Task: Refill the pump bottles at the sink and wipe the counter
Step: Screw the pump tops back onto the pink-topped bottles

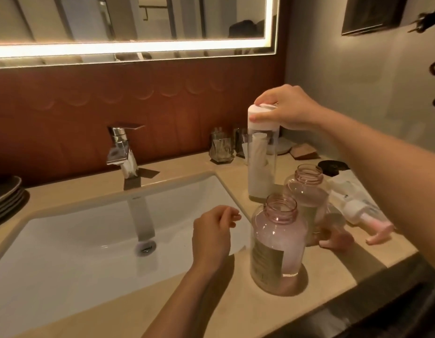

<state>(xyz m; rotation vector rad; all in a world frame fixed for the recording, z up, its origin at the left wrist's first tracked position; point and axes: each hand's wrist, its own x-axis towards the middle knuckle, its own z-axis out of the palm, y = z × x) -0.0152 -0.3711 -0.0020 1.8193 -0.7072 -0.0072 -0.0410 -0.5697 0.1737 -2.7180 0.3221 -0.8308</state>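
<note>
refill bottle [261,167] gripped beside the sink [65,240]
right hand [282,108] curls round its cap, likely to twist it off; left hand [211,232] hangs loose, holding nothing. two pump bottles [277,245] stand open on the table [333,264], pumps [365,215] laid aside for filling.

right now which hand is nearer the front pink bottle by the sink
Left. The left hand hovers just to the left of the front pink bottle, not touching it. The right hand is farther back, gripping the white cap of the tall clear bottle.
</note>
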